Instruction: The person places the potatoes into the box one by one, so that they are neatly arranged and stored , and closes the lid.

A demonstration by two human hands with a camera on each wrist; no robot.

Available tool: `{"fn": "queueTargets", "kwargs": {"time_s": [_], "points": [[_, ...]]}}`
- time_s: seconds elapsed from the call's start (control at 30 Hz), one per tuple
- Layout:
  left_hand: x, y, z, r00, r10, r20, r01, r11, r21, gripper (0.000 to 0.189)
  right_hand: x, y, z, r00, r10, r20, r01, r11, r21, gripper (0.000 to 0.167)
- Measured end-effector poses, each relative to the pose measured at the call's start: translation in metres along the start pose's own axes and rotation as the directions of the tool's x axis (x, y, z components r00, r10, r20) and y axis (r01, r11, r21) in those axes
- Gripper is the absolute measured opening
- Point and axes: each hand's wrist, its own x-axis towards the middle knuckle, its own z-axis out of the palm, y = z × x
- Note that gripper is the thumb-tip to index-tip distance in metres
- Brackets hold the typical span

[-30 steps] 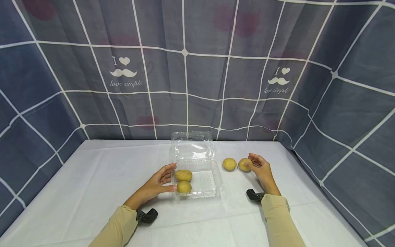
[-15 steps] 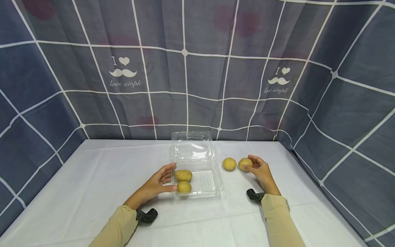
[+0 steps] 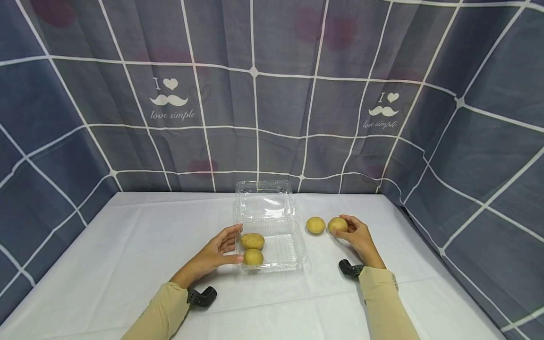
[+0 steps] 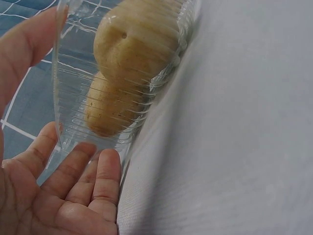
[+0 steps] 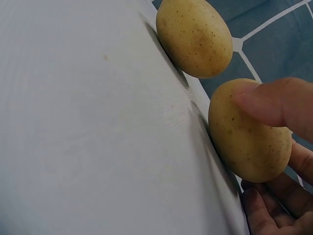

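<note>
A clear plastic clamshell box (image 3: 285,243) sits on the table with its lid (image 3: 265,203) raised behind it. Two potatoes lie along its left side, a rear potato (image 3: 252,241) and a front potato (image 3: 253,257). My left hand (image 3: 216,248) rests against the box's left wall, fingers fairly straight, thumb at the rim in the left wrist view. To the right of the box, my right hand (image 3: 359,236) holds a potato (image 5: 249,137) between thumb and fingers, low at the tabletop. Another potato (image 3: 315,225) lies just left of the held one.
A white cloth (image 3: 140,245) covers the table. Dark checked curtains (image 3: 280,104) stand behind it and at both sides. Each wrist bears a black camera mount, the left mount (image 3: 202,297) and the right mount (image 3: 351,268).
My right hand's fingers have come down slightly and closed around the right potato. The left hand, the box and the other potatoes look the same.
</note>
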Motion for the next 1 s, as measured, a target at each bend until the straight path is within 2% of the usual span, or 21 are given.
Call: {"fn": "queueTargets", "kwargs": {"time_s": [0.3,0.57,1.0], "points": [[0.0007,-0.0014,-0.0018,1.000,0.010,-0.003,-0.010,1.000,-0.002,0.096,0.0011,0.0015,0.0011,1.000,0.004,-0.019,-0.004,1.000,-0.006,0.065],[0.0010,-0.0012,-0.0019,0.999,0.039,0.006,-0.039,0.999,-0.010,0.096,0.0006,0.0018,0.0007,1.000,0.025,-0.018,-0.025,1.000,-0.004,0.069],[0.0007,-0.0026,-0.0009,0.999,0.041,0.002,-0.041,0.999,-0.012,0.095,-0.0035,-0.0032,0.0008,0.999,-0.013,-0.041,0.015,0.999,0.039,0.066]]}}
